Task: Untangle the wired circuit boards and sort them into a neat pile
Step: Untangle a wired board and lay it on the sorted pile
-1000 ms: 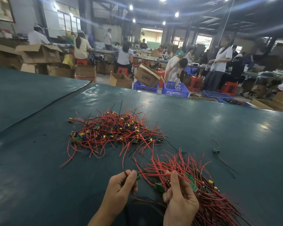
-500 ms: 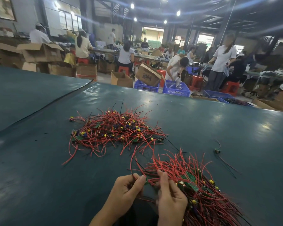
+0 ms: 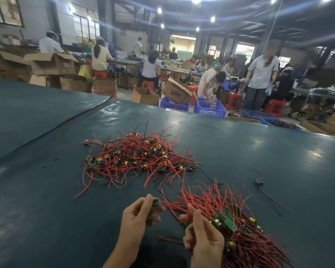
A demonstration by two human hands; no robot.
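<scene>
Circuit board [image 3: 156,202] pinched in left grip [image 3: 138,215]; right grip [image 3: 203,239] pinches a red wire [image 3: 174,207] just beside the wired pile [image 3: 240,227].

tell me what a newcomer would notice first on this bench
The tangled heap of red-wired boards in the middle of the dark green table catches the eye first. Nearer, at lower right, lies a second bundle with its wires fanned outward. Beside it the left hand pinches a small green board while the right hand grips red wires.
</scene>
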